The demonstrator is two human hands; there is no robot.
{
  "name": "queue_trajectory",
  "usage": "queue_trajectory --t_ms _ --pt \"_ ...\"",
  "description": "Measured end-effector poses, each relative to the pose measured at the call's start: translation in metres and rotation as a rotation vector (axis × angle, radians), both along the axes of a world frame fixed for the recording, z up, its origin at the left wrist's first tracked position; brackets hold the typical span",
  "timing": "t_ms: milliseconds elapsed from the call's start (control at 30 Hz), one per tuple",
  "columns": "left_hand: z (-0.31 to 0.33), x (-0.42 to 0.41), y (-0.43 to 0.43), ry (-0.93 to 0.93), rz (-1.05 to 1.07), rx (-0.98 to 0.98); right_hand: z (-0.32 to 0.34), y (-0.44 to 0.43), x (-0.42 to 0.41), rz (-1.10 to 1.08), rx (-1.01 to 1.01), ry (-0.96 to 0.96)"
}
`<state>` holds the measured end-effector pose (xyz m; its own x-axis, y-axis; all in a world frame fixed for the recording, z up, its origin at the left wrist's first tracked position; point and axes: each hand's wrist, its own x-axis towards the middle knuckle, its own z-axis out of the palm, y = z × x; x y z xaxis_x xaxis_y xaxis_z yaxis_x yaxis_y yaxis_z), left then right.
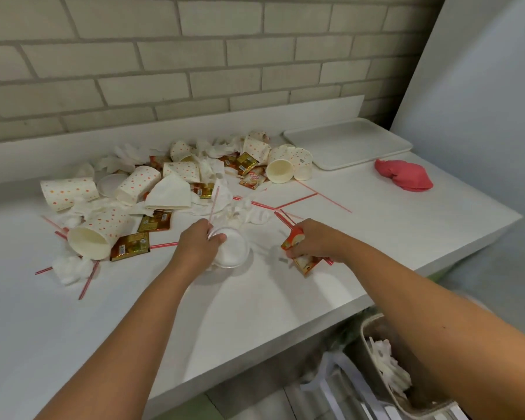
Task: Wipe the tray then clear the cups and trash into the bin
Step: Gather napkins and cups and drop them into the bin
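My left hand [199, 242] grips a clear plastic lid [232, 250] together with a red-striped straw [213, 204] in the middle of the white counter. My right hand [311, 241] holds an orange sachet [306, 262] and a bundle of red straws [285, 221]. Behind them lies a heap of dotted paper cups [137, 184], crumpled napkins [169, 194] and gold sachets [131, 245]. A white tray [346, 144] sits at the back right. The bin [388, 359] stands below the counter's right edge with white trash inside.
A pink cloth [403, 175] lies on the counter just in front of the tray. Loose red straws [296, 200] are scattered across the counter [255, 313]. A brick wall runs behind, and a pale panel rises on the right.
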<state>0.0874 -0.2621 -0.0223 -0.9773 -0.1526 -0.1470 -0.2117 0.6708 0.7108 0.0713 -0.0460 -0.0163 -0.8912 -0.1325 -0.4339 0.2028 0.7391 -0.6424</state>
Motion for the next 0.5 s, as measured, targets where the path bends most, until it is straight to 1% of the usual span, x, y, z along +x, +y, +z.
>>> queue_trajectory --t_ms 67,167,300,367,433,500 --pt "0.009 0.001 0.034 0.051 -0.036 0.042 0.006 0.030 0.000 -0.057 -0.072 -0.044" --pt "0.015 0.007 0.091 0.102 -0.134 0.119 0.008 0.076 0.003 -0.102 -0.081 -0.095" --pt "0.010 0.024 0.177 0.080 -0.287 0.159 0.004 0.139 0.022 -0.125 -0.132 -0.172" --pt "0.004 0.037 0.218 0.067 -0.370 0.189 -0.003 0.173 0.039 -0.139 -0.114 -0.227" --pt "-0.005 0.050 0.254 0.047 -0.457 0.191 -0.011 0.206 0.059 -0.203 -0.091 -0.292" --pt "-0.018 0.063 0.285 0.010 -0.538 0.152 -0.024 0.235 0.079 -0.280 -0.071 -0.351"
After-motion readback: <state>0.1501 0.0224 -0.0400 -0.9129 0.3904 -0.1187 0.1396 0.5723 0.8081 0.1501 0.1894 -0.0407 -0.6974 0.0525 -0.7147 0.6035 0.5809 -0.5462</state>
